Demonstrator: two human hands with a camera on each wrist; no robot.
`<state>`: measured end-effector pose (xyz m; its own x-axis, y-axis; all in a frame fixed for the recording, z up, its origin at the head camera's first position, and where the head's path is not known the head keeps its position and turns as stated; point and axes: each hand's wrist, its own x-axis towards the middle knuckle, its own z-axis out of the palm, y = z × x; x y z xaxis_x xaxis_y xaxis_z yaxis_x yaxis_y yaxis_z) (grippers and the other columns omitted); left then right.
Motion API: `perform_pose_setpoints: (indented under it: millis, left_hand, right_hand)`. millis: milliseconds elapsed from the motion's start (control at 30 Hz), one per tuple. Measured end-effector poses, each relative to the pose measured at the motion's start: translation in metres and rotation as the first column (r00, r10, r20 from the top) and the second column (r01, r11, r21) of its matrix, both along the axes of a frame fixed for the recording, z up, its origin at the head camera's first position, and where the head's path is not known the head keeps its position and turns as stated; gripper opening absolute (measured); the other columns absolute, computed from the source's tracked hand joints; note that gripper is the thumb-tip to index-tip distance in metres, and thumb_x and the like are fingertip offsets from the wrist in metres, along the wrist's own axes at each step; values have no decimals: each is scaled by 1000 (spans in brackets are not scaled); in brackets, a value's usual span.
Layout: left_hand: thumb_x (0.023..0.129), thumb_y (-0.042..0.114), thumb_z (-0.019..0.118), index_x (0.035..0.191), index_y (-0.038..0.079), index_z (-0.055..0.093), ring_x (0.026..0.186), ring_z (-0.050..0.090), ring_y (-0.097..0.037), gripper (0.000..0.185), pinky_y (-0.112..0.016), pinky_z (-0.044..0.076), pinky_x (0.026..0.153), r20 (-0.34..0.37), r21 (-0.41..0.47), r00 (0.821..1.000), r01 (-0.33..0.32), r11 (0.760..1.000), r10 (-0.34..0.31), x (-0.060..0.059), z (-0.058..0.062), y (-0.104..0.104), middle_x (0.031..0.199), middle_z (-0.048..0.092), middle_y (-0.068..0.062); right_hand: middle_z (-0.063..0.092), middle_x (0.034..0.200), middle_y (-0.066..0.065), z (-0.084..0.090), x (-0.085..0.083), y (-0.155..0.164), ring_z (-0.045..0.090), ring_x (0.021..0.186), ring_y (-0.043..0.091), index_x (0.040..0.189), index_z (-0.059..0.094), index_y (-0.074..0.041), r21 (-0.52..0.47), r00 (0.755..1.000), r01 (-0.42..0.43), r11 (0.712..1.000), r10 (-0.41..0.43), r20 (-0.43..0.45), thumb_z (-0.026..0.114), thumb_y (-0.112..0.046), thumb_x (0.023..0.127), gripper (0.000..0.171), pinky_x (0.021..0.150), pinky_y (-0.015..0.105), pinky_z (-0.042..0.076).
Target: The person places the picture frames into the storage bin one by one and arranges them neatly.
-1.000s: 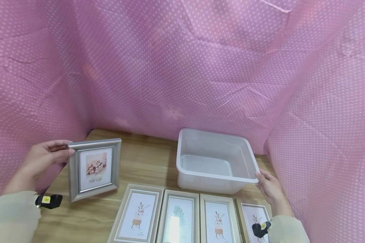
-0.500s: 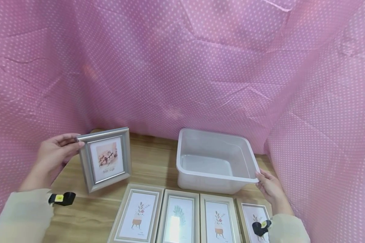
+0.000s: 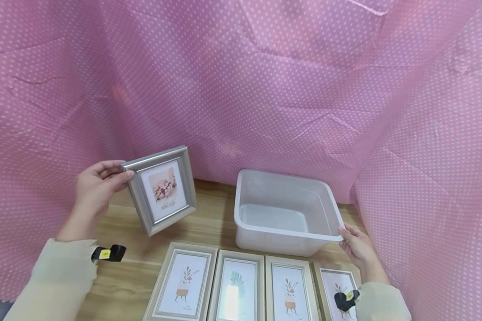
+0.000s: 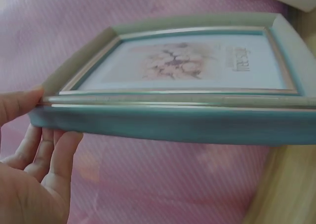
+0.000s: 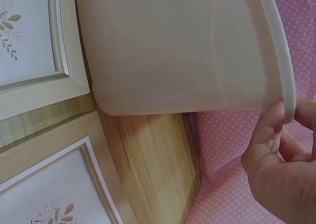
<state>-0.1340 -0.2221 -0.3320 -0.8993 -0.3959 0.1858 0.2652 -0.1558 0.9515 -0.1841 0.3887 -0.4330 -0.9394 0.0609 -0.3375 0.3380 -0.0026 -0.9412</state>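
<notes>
My left hand (image 3: pixel 98 185) pinches a silver picture frame (image 3: pixel 146 207) by its upper left corner, thumb on the front and fingers behind. The frame is tilted and held up over the left part of the table, with a flower picture facing me. In the left wrist view the same picture frame (image 4: pixel 173 122) shows its long side edge between thumb and fingers. My right hand (image 3: pixel 357 245) grips the front right corner of a white plastic tub (image 3: pixel 277 240). Seen from the right wrist, thumb and fingers pinch the rim of the tub (image 5: pixel 182 51).
Several pale-gold picture frames lie flat in a row before the tub, the leftmost frame (image 3: pixel 164 272) showing a potted plant and the second frame (image 3: pixel 214 290) a green leaf. Pink dotted cloth (image 3: pixel 241 89) hangs around the wooden table (image 3: pixel 116 285).
My left hand has moved right and upward with the silver picture frame, which has tilted further. The right hand and the tub have stayed in place.
</notes>
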Motion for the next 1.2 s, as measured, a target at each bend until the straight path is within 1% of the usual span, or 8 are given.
perform_pose_setpoints:
  millis: [267,467,567,700,767,867,1067,1200]
  left_hand:
    - [70,-12,77,93,2,67,71,64,-9,28,-21,55,64,-72,40,994,-79,996,82,-12,20,27,82,65,-3]
    - [69,-17,74,88,0,68,69,62,-12,27,-18,55,59,-144,43,972,-180,983,185,-21,34,49,76,66,-4]
    - [69,-17,74,88,0,67,68,61,-13,26,-19,55,56,-179,35,963,-196,980,200,-26,41,61,76,65,-5]
    - [69,-14,76,88,2,68,68,61,-13,25,-19,55,58,-210,18,955,-210,977,209,-31,51,76,78,66,-4]
    - [70,-14,76,89,2,68,69,61,-13,26,-18,55,61,-228,3,949,-222,975,217,-29,54,86,79,65,-4]
    - [71,-13,75,91,1,67,70,60,-13,26,-21,56,63,-240,-14,948,-219,976,209,-26,59,102,80,65,-4]
    - [72,-11,75,97,-5,63,71,59,-13,29,-24,57,63,-255,-70,945,-231,970,207,-24,63,135,80,63,-1]
    - [71,-10,76,99,-9,61,72,59,-14,31,-24,57,65,-285,-107,939,-229,968,191,-22,61,154,83,63,-5]
  right_hand:
    - [62,90,-9,1,1,-3,53,72,0,147,17,6,-1,1000,1,1000,-1,-8,52,-15,98,64,66,11,48]
    - [61,91,-10,1,0,-6,53,74,0,148,16,5,-5,1000,-1,1000,1,-2,51,-15,99,63,67,12,48]
    - [60,90,-11,1,0,-7,53,74,-1,148,16,5,-5,1000,1,1000,-1,0,51,-15,99,63,67,12,48]
    - [61,89,-12,2,0,-9,53,74,-1,148,16,5,3,1000,4,1000,-4,-1,50,-15,99,63,67,12,48]
    - [61,88,-12,0,0,-8,53,74,-1,148,17,6,5,1000,-1,1000,1,-12,50,-15,99,62,67,12,48]
    - [61,88,-12,-3,1,-6,53,73,-1,148,16,6,1,1000,-14,1000,14,-27,50,-15,99,63,67,12,48]
    - [61,90,-11,-9,2,-3,54,75,-1,148,18,6,10,998,-29,1000,29,-48,50,-16,99,62,68,12,48]
    - [60,90,-10,-13,3,-2,54,74,-1,147,18,6,13,997,-41,999,41,-62,50,-15,99,62,68,12,48]
